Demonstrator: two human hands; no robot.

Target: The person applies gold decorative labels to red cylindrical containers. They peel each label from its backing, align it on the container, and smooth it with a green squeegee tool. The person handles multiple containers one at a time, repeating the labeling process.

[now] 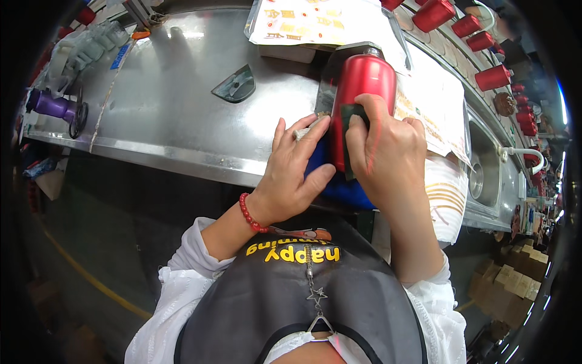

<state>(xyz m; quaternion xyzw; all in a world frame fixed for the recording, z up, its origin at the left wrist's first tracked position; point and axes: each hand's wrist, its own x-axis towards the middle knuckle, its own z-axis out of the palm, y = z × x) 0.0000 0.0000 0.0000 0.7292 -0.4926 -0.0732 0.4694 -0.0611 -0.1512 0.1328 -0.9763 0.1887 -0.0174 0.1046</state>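
A shiny red metal bottle [365, 76] lies with its neck pointing away from me, over a dark and blue support [348, 193]. My right hand [388, 142] is closed on a dark green flat piece [350, 142], its edge pressed along the bottle's side. My left hand [295, 168] lies at the bottle's left with fingers stretched out; its fingertips are close to the red surface. Something whitish [300, 133] shows at one of its fingers, perhaps a wrap. Farther left, a dark green flat piece with a curved edge [236, 84] rests on the metal table.
The steel worktable [182, 121] has a raised front edge. Printed sheets [297, 21] lie beyond the bottle. At right are a stack of white cups or bowls [447, 197] and a sink [482, 161]. Leftward stand a purple device [54, 106] and glass jars [91, 48]. Red bottles [433, 15] line the right.
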